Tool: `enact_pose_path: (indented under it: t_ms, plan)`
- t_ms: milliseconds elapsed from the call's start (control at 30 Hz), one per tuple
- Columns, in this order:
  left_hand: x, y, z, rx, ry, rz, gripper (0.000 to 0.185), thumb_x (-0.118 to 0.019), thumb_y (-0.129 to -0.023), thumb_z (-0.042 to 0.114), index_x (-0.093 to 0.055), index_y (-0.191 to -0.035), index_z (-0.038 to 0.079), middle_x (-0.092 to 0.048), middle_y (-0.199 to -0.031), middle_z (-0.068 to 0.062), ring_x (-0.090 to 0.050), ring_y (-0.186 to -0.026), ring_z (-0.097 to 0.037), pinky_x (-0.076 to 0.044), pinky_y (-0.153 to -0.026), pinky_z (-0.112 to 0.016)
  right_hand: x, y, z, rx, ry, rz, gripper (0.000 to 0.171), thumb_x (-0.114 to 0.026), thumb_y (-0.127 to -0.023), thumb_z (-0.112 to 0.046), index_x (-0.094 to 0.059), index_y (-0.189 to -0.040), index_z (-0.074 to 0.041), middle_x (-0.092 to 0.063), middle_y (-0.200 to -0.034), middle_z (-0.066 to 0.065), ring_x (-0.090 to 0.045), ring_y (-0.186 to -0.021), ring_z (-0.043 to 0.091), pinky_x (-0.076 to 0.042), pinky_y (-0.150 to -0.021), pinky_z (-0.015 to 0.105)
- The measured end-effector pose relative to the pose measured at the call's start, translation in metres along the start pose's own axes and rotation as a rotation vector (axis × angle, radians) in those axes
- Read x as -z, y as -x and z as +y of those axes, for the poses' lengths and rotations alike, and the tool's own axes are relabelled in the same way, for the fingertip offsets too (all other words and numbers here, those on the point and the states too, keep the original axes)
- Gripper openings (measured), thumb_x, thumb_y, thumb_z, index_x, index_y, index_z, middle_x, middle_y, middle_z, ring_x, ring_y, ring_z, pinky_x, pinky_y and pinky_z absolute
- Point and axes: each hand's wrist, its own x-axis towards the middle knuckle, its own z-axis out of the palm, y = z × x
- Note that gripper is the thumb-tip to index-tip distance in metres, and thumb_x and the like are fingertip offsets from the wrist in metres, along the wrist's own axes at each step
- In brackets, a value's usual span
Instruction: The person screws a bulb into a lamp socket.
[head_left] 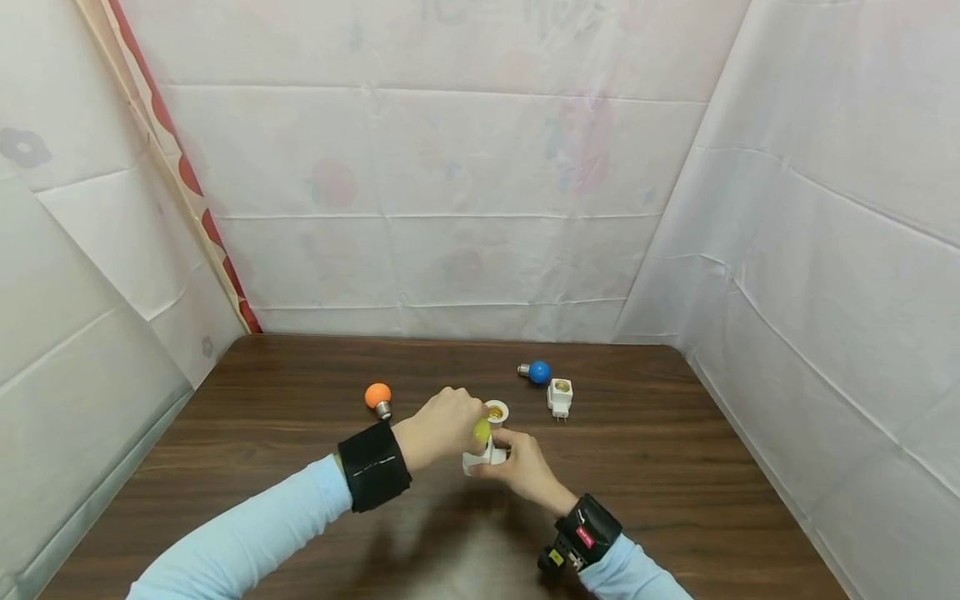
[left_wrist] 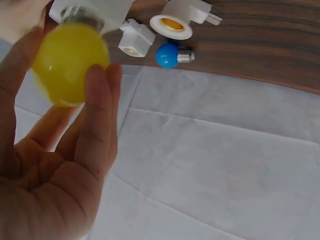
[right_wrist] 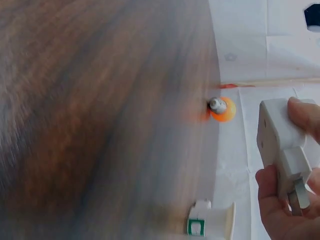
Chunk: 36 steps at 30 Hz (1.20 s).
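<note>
My left hand (head_left: 444,427) grips a yellow light bulb (left_wrist: 70,65) by its round glass, fingertips spread around it. The bulb's metal screw base meets the mouth of a white plug-in lamp socket (right_wrist: 282,135), and its inner end is hidden there. Thumb and fingers of my right hand (head_left: 527,471) pinch that socket from the side, just above the table. In the right wrist view its metal prongs (right_wrist: 299,196) stick out near my fingers. Just beyond both hands stands a second white socket with a round flared rim (head_left: 497,410).
On the brown wooden table (head_left: 300,375), an orange bulb (head_left: 377,395) lies to the left. A blue bulb (head_left: 538,372) and a square white plug-in socket (head_left: 560,395) lie at the back right. White sheeting (head_left: 450,192) hangs behind and along both sides.
</note>
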Motion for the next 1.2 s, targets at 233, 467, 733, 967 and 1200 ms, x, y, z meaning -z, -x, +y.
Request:
enact_pose_path:
  t_ms: [233, 467, 733, 967, 1200]
  plan:
    - [-0.004, 0.0, -0.009, 0.031, 0.191, -0.109, 0.048, -0.073, -0.072, 0.031, -0.062, -0.116, 0.015, -0.06, -0.079, 0.003, -0.048, -0.066, -0.012, -0.041, -0.056, -0.021, 0.008, 0.0, 0.003, -0.026, -0.078, -0.074, 0.038, -0.076, -0.073, -0.033, -0.065, -0.107, -0.02, -0.066, -0.094, -0.005, -0.058, -0.079, 0.012, -0.048, -0.064, 0.02]
    - [-0.02, 0.005, -0.033, 0.021, 0.894, -0.218, 0.05, -0.066, -0.084, 0.024, -0.05, -0.13, 0.013, -0.057, -0.117, -0.001, -0.056, -0.094, -0.013, -0.05, -0.076, -0.024, 0.017, 0.007, -0.008, -0.052, -0.182, -0.096, 0.035, -0.074, -0.076, -0.019, -0.064, -0.109, -0.012, -0.067, -0.094, 0.002, -0.06, -0.078, 0.013, -0.049, -0.066, 0.021]
    - [-0.033, 0.004, -0.038, 0.064, 1.181, -0.168, 0.039, -0.063, -0.086, 0.014, -0.056, -0.125, 0.013, -0.061, -0.114, -0.007, -0.06, -0.095, -0.015, -0.051, -0.079, -0.027, 0.029, 0.011, -0.028, -0.088, -0.24, -0.121, 0.035, -0.073, -0.078, -0.016, -0.063, -0.11, -0.007, -0.067, -0.098, 0.006, -0.061, -0.085, 0.023, -0.05, -0.069, 0.023]
    - [-0.033, 0.003, -0.033, 0.049, 1.057, -0.07, 0.038, -0.065, -0.085, 0.016, -0.059, -0.121, 0.008, -0.064, -0.111, -0.009, -0.063, -0.09, -0.013, -0.052, -0.073, -0.024, 0.026, 0.01, -0.022, -0.074, -0.221, -0.083, 0.034, -0.073, -0.077, -0.016, -0.064, -0.109, -0.006, -0.068, -0.096, 0.006, -0.062, -0.079, 0.014, -0.05, -0.066, 0.022]
    - [-0.023, 0.005, -0.023, 0.083, 0.981, -0.032, 0.037, -0.066, -0.083, 0.011, -0.06, -0.119, 0.006, -0.064, -0.11, -0.011, -0.063, -0.091, -0.018, -0.051, -0.069, -0.021, 0.014, 0.004, 0.007, -0.049, -0.191, -0.036, 0.035, -0.075, -0.075, -0.02, -0.065, -0.107, -0.01, -0.069, -0.095, 0.004, -0.061, -0.077, 0.009, -0.049, -0.065, 0.021]
